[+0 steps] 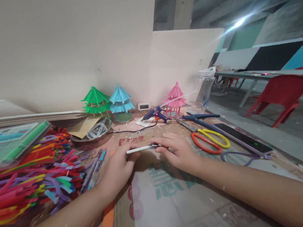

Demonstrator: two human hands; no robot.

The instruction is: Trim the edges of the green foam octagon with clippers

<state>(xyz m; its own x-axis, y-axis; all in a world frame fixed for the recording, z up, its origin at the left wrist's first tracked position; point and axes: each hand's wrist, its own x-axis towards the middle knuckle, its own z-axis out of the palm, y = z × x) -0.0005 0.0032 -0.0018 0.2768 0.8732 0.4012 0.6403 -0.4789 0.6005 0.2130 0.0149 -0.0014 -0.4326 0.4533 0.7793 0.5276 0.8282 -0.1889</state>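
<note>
Holding: we pinch a thin white stick (141,149) between both hands, left hand (118,168) clasping one end, right hand (176,150) gripping the other, low over the cardboard-covered tabletop (175,203).
Left of our hands: loose pipe cleaners (26,174), apparently unused stock.
Right of our hands: scissors (209,140), phone (242,139).
Beyond our hands: glue gun (155,115).
Farthest: green (96,100), blue (120,100) and pink (176,97) pagodas, seemingly finished; we judge another barely begun.

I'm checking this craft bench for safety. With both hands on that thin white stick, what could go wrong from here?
The glue gun lies just beyond the left hand and right hand holding the white stick; if it is hot, a reach forward might burn. Its cord crosses the cardboard and could snag. The scissors lie beside the right hand, and a sweep might nick it.
</note>
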